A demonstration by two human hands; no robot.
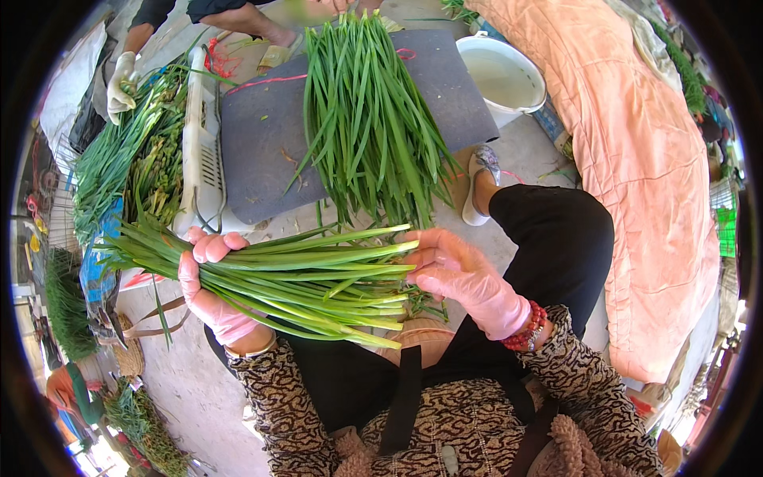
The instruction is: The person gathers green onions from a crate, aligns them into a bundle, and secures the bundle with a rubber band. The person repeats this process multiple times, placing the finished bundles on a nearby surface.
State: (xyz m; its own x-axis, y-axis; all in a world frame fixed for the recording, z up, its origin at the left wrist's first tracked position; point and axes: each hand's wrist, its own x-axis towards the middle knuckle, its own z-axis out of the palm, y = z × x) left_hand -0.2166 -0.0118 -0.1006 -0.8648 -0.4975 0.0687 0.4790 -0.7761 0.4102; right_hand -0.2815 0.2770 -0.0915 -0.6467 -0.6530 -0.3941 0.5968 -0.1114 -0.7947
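My left hand (214,280), in a thin pink glove, grips a loose bunch of green chives (310,268) held level above my lap. Their leafy tips point left and their pale cut ends fan out to the right. My right hand (462,280), gloved alike, is at those cut ends with its fingers curved. Some blur there hides whether it pinches a stalk. Beyond the bunch, a larger pile of chives (369,119) lies across a dark grey mat (268,143), its leaves hanging over the near edge.
Behind the mat's right end stands a white bucket of cloudy water (501,74). A white plastic crate (202,137) borders the mat at left, beside heaped greens (113,161). Another person's gloved hand (122,89) touches that heap. A peach quilt (638,179) covers something along the right.
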